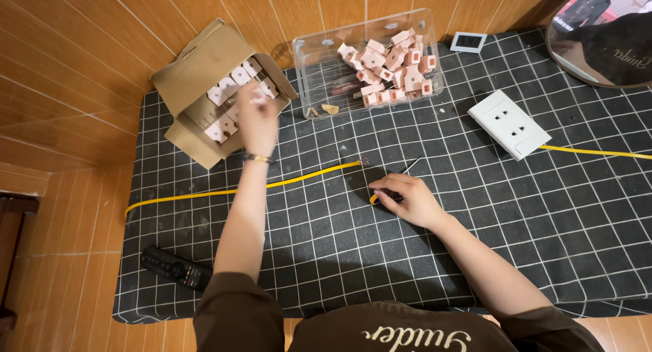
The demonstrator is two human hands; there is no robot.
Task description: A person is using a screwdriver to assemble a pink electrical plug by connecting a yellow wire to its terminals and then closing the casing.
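Left hand (257,115) grip pinched narrow on a small white-pink socket module (258,94) over the cardboard box (204,70). Looks light, rigid plastic, best taken by its flat sides. Right hand (407,199) closed around a screwdriver (397,182), yellow handle, tip on the black grid mat (475,243). Nearby: yellow cable (299,179), clear tub of pink modules (370,60), white outlet plate (509,123), remote (175,268).

a floor (81,60) of orange-brown tiles laid in long diagonal rows fills the scene. a black mat (557,243) with a white grid lies flat on it. dark wooden furniture (10,257) shows at the left edge. a round mirror (604,39) sits top right. even, soft light.
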